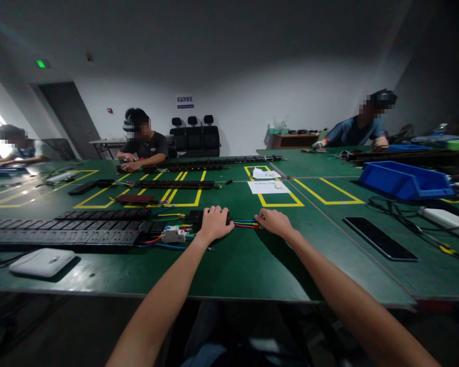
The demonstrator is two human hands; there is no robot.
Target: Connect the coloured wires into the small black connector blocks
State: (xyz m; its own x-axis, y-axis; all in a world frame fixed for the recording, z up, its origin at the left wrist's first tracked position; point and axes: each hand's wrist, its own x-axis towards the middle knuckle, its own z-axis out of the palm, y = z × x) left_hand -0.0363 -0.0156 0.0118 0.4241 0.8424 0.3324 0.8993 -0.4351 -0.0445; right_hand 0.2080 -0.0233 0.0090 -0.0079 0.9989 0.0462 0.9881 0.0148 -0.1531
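My left hand (215, 224) lies over a small black module (195, 216), its fingers wrapped over the top. From the module's right side run several coloured wires (245, 224), blue, green, yellow and red. Their far ends are pinched in my right hand (274, 221), just above the green table (248, 270). Left of my left hand, a white breaker (173, 234) with wires sits at the end of a long black socket strip (69, 234). A shorter black strip (107, 214) lies behind it.
A phone (380, 238), a white power strip (449, 223), black cables and a blue bin (403, 181) are on the right. A white box (43, 262) sits front left. Papers (268, 187) and more strips lie farther back. Three people sit around the tables.
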